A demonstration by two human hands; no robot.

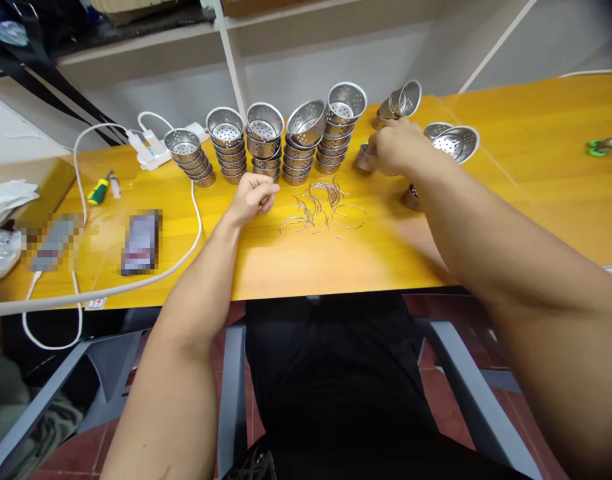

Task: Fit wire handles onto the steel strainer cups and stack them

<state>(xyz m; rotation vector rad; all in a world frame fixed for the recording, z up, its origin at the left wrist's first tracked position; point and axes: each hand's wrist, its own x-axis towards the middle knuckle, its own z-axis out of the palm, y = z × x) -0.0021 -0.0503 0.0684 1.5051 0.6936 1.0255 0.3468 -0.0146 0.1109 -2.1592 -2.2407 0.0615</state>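
My left hand (257,198) rests on the table with its fingers curled closed, close to a pile of thin curved metal wires (331,195). Whatever it may hold is hidden. My right hand (397,145) reaches over the table, fingers bent down and closed at a small perforated metal cup (363,160); its fingertips are partly hidden. Behind that hand lean several nested perforated cups (409,100). More perforated cups (459,145) lie to the right of the wrist. Partly covered by the forearm is another small cup (411,197).
Several stacks of perforated cups (226,133) line the back of the table. At the left are a power strip (153,155), white cable (199,227), green-yellow screwdriver (100,190) and a phone (141,242). A green-handled tool (606,145) lies at the far right.
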